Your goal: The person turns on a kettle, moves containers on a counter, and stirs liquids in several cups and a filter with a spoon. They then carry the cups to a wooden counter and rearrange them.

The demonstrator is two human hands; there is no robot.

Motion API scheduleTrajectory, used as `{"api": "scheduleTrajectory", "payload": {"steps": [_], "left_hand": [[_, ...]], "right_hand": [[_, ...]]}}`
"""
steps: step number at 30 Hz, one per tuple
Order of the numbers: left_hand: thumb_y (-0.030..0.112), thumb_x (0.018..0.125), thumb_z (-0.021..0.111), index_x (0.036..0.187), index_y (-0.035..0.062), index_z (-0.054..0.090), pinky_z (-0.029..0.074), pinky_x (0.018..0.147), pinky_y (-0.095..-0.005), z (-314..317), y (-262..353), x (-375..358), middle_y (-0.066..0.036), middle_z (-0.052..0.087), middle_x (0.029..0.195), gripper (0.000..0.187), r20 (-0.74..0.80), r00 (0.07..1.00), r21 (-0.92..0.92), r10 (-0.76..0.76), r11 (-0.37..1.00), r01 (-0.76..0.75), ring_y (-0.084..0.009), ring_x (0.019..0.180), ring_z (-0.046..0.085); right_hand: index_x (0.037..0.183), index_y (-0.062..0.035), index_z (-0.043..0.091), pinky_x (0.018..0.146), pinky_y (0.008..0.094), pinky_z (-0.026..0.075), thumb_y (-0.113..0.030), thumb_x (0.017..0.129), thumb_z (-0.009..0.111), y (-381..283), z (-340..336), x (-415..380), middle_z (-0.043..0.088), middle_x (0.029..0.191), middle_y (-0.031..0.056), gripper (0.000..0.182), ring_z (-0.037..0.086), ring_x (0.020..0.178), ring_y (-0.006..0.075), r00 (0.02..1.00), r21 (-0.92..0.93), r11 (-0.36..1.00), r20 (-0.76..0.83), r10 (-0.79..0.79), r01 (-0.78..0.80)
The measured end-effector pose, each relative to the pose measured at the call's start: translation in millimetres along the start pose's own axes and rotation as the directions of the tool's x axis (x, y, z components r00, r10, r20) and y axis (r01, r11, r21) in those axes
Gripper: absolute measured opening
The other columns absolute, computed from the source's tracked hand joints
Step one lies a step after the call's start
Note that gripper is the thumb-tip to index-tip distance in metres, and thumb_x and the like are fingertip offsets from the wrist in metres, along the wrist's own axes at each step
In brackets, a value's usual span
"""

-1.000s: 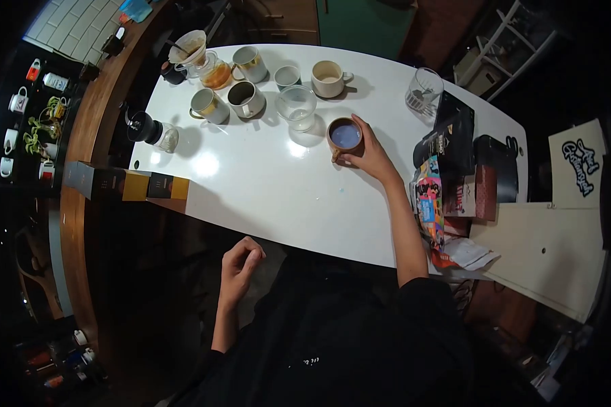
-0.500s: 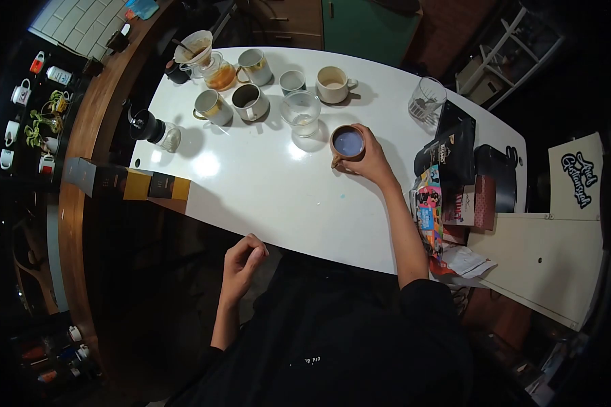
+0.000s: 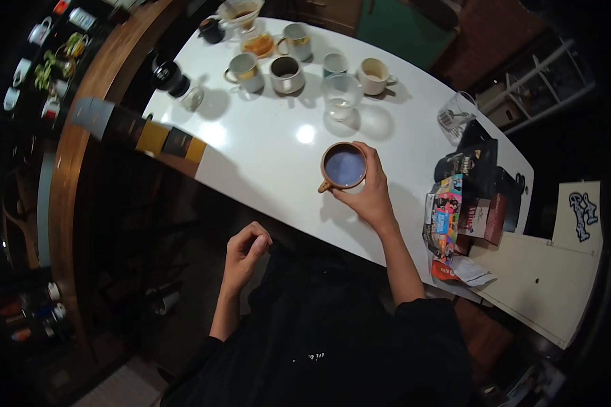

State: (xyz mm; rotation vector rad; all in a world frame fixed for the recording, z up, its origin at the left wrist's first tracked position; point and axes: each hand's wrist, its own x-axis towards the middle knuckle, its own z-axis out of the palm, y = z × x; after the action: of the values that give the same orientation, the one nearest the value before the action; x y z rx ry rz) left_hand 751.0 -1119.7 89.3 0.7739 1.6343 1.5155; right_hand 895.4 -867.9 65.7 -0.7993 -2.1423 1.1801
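Note:
A brown cup (image 3: pixel 345 165) with bluish-looking liquid in it is in my right hand (image 3: pixel 372 193), whose thumb and fingers wrap around its right side. It appears raised over the white table (image 3: pixel 265 166), its handle pointing to the lower left. My left hand (image 3: pixel 247 249) hangs in front of the table's near edge, with curled fingers and nothing visible in it. Beyond the cup stand a clear plastic cup (image 3: pixel 341 96), a cream mug (image 3: pixel 373 76) and a grey-white mug (image 3: pixel 286 74).
A glass server with a dripper (image 3: pixel 241 12) stands at the back left, near a hand grinder (image 3: pixel 172 79). Boxes (image 3: pixel 176 142) overhang the left edge. A clear glass (image 3: pixel 456 117), a black bag (image 3: pixel 465 163) and a colourful packet (image 3: pixel 448 216) are on the right.
My right hand has lifted the brown cup and brought it nearer to me. The view has shifted, so the tabletop objects appear higher and further right. My left hand remains curled.

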Motion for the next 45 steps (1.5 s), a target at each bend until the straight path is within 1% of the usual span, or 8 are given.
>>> {"api": "scheduleTrajectory", "payload": {"steps": [9, 16, 19, 26, 34, 39, 40, 45], "left_hand": [[0.017, 0.100, 0.057, 0.085, 0.0020, 0.060, 0.039, 0.065, -0.0226, -76, -9, -98, -0.001, 0.053, 0.081, 0.021, -0.339, 0.940, -0.042, 0.033, 0.998, -0.050, -0.0067, 0.071, 0.047], [0.015, 0.100, 0.058, 0.086, 0.0021, 0.061, 0.039, 0.064, -0.0220, -172, -32, -249, 0.000, 0.053, 0.081, 0.020, -0.655, 0.753, -0.062, 0.056, 0.990, -0.127, -0.0057, 0.070, 0.047], [0.016, 0.100, 0.059, 0.086, 0.0025, 0.061, 0.038, 0.063, -0.0227, -215, -38, -324, 0.001, 0.055, 0.081, 0.020, -0.744, 0.665, -0.055, 0.059, 0.987, -0.150, -0.0053, 0.069, 0.047], [0.020, 0.100, 0.060, 0.086, 0.0030, 0.061, 0.037, 0.061, -0.0221, -295, -55, -471, 0.001, 0.056, 0.081, 0.022, -0.885, 0.453, 0.034, 0.110, 0.985, -0.172, -0.0049, 0.068, 0.046], [0.011, 0.100, 0.059, 0.087, 0.0022, 0.059, 0.038, 0.066, -0.0215, -398, -69, -542, 0.000, 0.056, 0.083, 0.016, -0.965, 0.243, 0.014, 0.094, 0.950, -0.311, -0.0049, 0.072, 0.046], [0.010, 0.099, 0.061, 0.087, 0.0012, 0.059, 0.037, 0.066, -0.0221, -501, -72, -567, 0.000, 0.055, 0.083, 0.014, -0.983, 0.098, 0.126, 0.158, 0.953, -0.275, -0.0045, 0.072, 0.046], [0.009, 0.098, 0.062, 0.087, 0.0010, 0.059, 0.036, 0.065, -0.0223, -518, -70, -574, 0.000, 0.055, 0.083, 0.014, -0.981, 0.073, 0.156, 0.177, 0.959, -0.237, -0.0044, 0.072, 0.045], [0.007, 0.098, 0.061, 0.087, 0.0006, 0.059, 0.035, 0.061, -0.0210, -606, -52, -606, -0.001, 0.057, 0.082, 0.012, -0.981, -0.037, 0.195, 0.191, 0.970, -0.145, -0.0054, 0.069, 0.046]], "right_hand": [[0.141, -0.0039, 0.039, 0.107, 0.0416, 0.045, -0.005, 0.060, 0.087, -109, 101, -43, 0.051, 0.132, 0.0177, 0.094, 0.054, 0.125, 0.0369, 0.904, 0.127, 0.975, 0.368, -0.216, 0.181], [0.138, -0.0030, 0.044, 0.105, 0.0399, 0.046, -0.005, 0.059, 0.086, -212, 238, -90, 0.055, 0.130, 0.0176, 0.089, 0.057, 0.124, 0.0360, 0.712, 0.353, 0.893, 0.547, -0.439, 0.279], [0.138, -0.0048, 0.045, 0.109, 0.0397, 0.045, -0.009, 0.057, 0.089, -269, 301, -110, 0.058, 0.130, 0.0155, 0.092, 0.056, 0.126, 0.0336, 0.599, 0.350, 0.897, 0.669, -0.440, 0.270], [0.137, -0.0039, 0.047, 0.110, 0.0393, 0.044, -0.005, 0.059, 0.087, -375, 445, -157, 0.060, 0.130, 0.0155, 0.088, 0.057, 0.128, 0.0278, 0.409, 0.457, 0.827, 0.720, -0.561, 0.329], [0.138, -0.0017, 0.044, 0.108, 0.0372, 0.044, -0.011, 0.064, 0.086, -496, 603, -200, 0.059, 0.131, 0.0155, 0.085, 0.058, 0.126, 0.0237, 0.227, 0.575, 0.734, 0.709, -0.667, 0.362], [0.137, -0.0011, 0.045, 0.108, 0.0373, 0.044, -0.012, 0.064, 0.087, -559, 720, -222, 0.060, 0.131, 0.0171, 0.085, 0.058, 0.126, 0.0246, 0.102, 0.637, 0.708, 0.718, -0.689, 0.304], [0.137, -0.0008, 0.045, 0.108, 0.0377, 0.044, -0.012, 0.063, 0.087, -569, 743, -225, 0.060, 0.130, 0.0177, 0.086, 0.058, 0.125, 0.0254, 0.055, 0.649, 0.669, 0.702, -0.710, 0.362], [0.136, 0.0001, 0.045, 0.105, 0.0393, 0.047, -0.013, 0.062, 0.089, -622, 854, -258, 0.060, 0.128, 0.0188, 0.087, 0.059, 0.123, 0.0279, 0.004, 0.700, 0.649, 0.679, -0.735, 0.297]]}}
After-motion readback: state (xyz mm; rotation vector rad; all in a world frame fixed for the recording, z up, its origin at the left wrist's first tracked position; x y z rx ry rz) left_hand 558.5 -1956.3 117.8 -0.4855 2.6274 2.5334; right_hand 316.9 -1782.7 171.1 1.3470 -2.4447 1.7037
